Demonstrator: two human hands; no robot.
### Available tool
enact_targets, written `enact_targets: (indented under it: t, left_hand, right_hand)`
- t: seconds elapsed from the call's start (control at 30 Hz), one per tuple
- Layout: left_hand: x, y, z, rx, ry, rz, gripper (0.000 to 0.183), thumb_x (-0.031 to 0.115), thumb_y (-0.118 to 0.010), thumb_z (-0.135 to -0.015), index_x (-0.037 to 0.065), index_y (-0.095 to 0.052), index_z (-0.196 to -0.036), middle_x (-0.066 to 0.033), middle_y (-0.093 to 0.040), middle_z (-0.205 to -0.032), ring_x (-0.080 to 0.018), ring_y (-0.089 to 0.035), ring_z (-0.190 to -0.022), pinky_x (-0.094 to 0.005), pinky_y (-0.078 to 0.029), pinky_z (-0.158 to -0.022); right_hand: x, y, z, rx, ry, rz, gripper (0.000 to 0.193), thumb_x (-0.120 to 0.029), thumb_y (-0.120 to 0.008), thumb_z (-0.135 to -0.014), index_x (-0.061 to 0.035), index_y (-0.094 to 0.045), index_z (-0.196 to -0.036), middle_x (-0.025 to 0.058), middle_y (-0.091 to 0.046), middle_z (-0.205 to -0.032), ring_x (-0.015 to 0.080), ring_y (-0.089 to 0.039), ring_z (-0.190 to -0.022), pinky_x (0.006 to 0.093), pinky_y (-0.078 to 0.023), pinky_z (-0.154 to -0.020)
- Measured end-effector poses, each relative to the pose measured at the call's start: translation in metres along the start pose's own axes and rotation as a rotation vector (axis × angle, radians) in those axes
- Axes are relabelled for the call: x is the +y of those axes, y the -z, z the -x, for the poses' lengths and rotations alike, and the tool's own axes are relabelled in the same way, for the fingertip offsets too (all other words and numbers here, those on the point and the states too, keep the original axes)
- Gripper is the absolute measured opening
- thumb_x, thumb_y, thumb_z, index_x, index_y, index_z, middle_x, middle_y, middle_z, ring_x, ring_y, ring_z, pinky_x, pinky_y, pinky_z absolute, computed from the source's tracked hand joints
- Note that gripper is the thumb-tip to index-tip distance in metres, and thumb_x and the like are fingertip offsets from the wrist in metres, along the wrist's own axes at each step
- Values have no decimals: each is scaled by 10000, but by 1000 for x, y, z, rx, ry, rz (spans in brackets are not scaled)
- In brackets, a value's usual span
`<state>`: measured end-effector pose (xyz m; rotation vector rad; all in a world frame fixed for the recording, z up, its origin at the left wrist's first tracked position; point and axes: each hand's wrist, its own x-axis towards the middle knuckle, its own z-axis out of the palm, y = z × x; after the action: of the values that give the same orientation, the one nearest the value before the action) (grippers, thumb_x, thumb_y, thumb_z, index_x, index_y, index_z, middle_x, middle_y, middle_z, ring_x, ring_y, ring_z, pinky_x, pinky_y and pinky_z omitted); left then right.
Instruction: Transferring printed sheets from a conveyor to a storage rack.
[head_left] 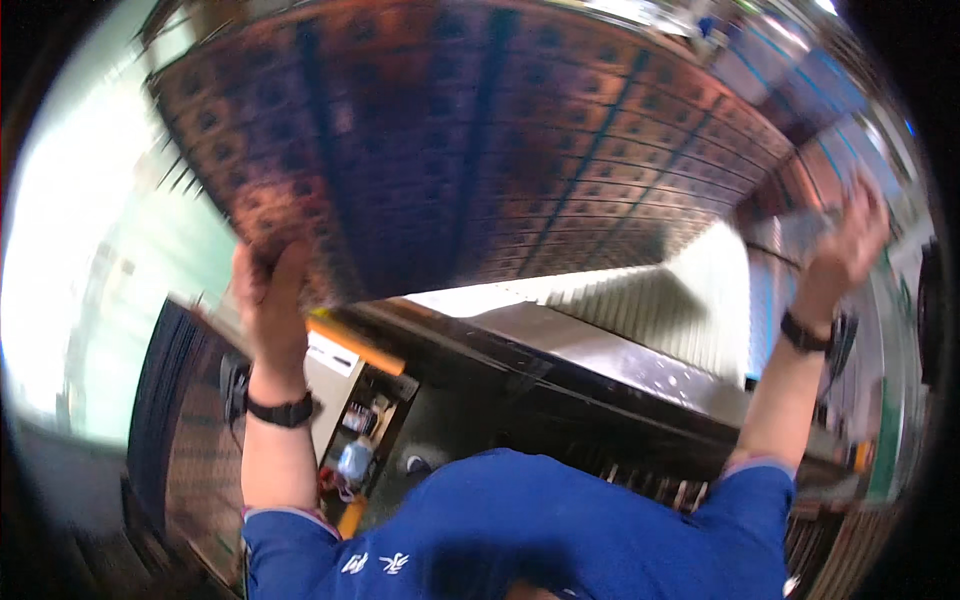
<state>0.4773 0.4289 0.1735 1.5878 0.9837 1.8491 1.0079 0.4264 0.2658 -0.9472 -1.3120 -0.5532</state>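
Note:
A large copper-coloured panel (480, 150), patterned with rows of small squares and crossed by dark blue-green stripes, is raised and tilted across the upper part of the head view. My left hand (270, 285) is closed on its lower left corner, the thumb lying on the face towards me. Off the panel's right end, my right hand (850, 240) is raised with fingers stretched out, somewhat blurred, and seems to hold nothing. Near that hand are more copper-coloured panels (795, 75) with bright blue stripes.
Below the raised panel lies a pale ribbed surface (640, 310) behind a shiny metal edge (610, 345). A shelf unit (390, 395) with an orange top edge holds a light-blue container (355, 460). Dark upright panels (195, 440) stand at the left, beside a bright pale-green area (100, 280).

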Motion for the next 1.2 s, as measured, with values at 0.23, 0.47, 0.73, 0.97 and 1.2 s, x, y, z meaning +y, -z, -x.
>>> enact_targets:
  t: [0.23,0.47,0.73,0.97,1.2]
  left_hand:
    - [38,42,6,111,-66,118,184,116,-602,-948,50,-590,-1120,-27,-660,-982,-113,-614,-905,-249,-491,-814]
    - [91,146,58,283,-127,32,251,116,-524,-988,74,-574,-1230,-46,-620,-1233,-183,-594,-1091,-358,-459,-948]
    - [171,262,160,638,-172,-360,115,139,-526,-989,92,-524,-1094,-55,-614,-1160,-177,-582,-1066,-334,-461,-907]
    - [214,349,232,839,-297,-251,255,61,-545,-949,89,-523,-1202,-34,-573,-1198,-176,-521,-1143,-375,-422,-977]
    - [191,448,285,847,-227,-292,384,50,-559,-946,57,-433,-1308,-96,-519,-1304,-235,-493,-1205,-424,-372,-1069]
  right_hand:
    - [50,-64,109,-467,-775,-572,539,-381,-318,-1043,-79,-283,-1488,127,-351,-1510,237,-276,-1421,402,-179,-1153]
    - [5,-186,73,-684,-300,-769,340,-76,-512,-977,9,-473,-1303,136,-552,-1254,231,-583,-1119,340,-486,-943]
    - [-202,-276,83,-894,-622,-1790,346,-131,-498,-995,35,-513,-1298,213,-530,-1339,300,-561,-1194,421,-452,-1021]
    - [-311,-308,108,-654,251,-991,374,-101,-497,-991,45,-480,-1335,207,-476,-1394,267,-509,-1250,378,-440,-1031]
    - [-453,-320,177,-1041,-216,-1118,294,-173,-505,-1010,20,-556,-1226,66,-584,-1185,128,-576,-1040,279,-477,-914]
